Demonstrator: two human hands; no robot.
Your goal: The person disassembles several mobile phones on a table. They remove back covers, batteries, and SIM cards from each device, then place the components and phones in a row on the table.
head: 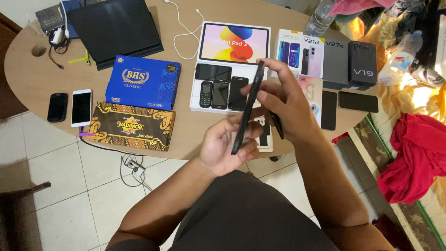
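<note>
I have a slim black phone [248,107] up in front of me, seen edge-on, its long axis running from my left palm up and slightly right toward the white tablet box [234,42] on the wooden table [186,125]. My left hand [223,146] cups its lower end from underneath, fingers curled around the bottom edge, so that hand is grasping the phone. My right hand [283,109] is on the far side of the phone, thumb and fingertips pinching its upper half; it also seems to hold a second thin dark piece [278,125] tucked under the fingers, though I cannot tell what it is. Both hands touch the phone, the left lower and nearer my body, the right higher and nearer the tablet box. The phone looks hard, smooth and glossy, a flat slab with rounded ends. Just in front of the tablet box lie three small dark handsets [219,93] in a row on a white tray. Left of the tablet box sit a blue patterned carton [141,81] and a brown-and-gold one [132,125]; right of it stand several upright phone boxes [325,56].
</note>
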